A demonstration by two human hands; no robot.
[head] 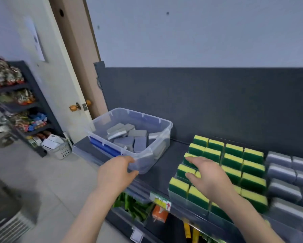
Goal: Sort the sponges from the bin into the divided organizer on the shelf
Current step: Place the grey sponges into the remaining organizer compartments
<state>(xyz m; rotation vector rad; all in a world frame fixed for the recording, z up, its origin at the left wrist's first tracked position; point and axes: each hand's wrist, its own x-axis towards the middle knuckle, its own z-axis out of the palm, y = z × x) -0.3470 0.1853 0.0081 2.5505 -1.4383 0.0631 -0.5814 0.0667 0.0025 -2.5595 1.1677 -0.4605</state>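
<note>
Closest in, two bare forearms rising from the bottom edge. Just beneath, on a lower tier, green packets and an orange pack, with a price tag clipped to the shelf edge. Left hand curled round the near corner of the bin, fingers at the rim, thumb against the clear wall. Right hand open, fingers spread, holding nothing, over the front-left rows of the organizer; cannot tell whether touching the sponges beneath. Clear lanes at the shelf's front right: yellow-green sponges upright on edge in the left lanes, grey sponges packed in the right ones. Left of the organizer, near but apart, the bin on the same shelf, with loose sponges, grey, jumbled inside and a blue latch on its left end. Behind, a dark back panel. Farther left, a door with a brass knob, a white basket on the floor, a rack of packaged goods.
</note>
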